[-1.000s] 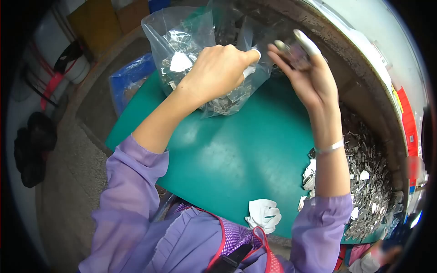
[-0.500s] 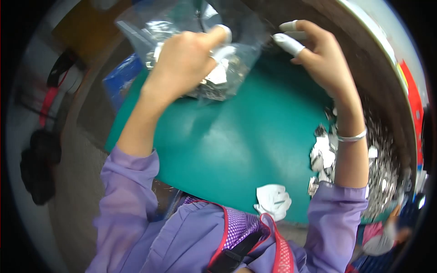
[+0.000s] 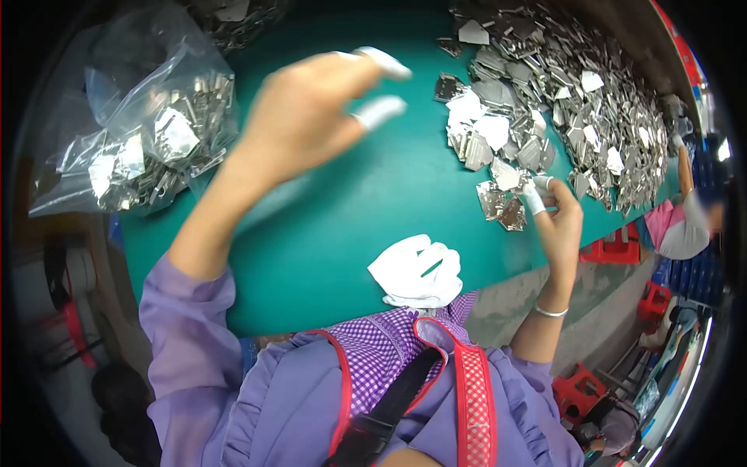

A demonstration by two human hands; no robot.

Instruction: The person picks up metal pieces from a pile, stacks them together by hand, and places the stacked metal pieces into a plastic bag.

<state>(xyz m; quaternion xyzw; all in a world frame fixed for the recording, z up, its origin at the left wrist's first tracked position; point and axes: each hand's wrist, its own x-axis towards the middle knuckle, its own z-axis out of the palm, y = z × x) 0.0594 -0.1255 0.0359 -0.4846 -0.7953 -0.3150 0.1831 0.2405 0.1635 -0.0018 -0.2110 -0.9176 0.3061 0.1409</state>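
Note:
My left hand (image 3: 299,113) hovers over the green tabletop (image 3: 334,226), thumb and forefinger apart, with nothing between them. White covers sit on its fingertips. My right hand (image 3: 560,222), also with white-capped fingers, is closed at the near edge of a loose group of flat, shiny metal pieces (image 3: 492,128). Its fingertips meet at a small metal plate (image 3: 506,176), partly hidden by them. Left of my left hand lies a clear plastic bag (image 3: 128,70) with similar metal pieces (image 3: 177,136) inside.
A large heap of metal pieces (image 3: 599,117) spreads along the right side. White gloves (image 3: 416,272) lie at the table's near edge. Red stools (image 3: 580,393) stand on the floor to the right. Another person (image 3: 685,226) is at the far right.
My left hand has left the plastic bag, which now lies farther left. My right hand has come down to the metal pieces. The view has swung to the right.

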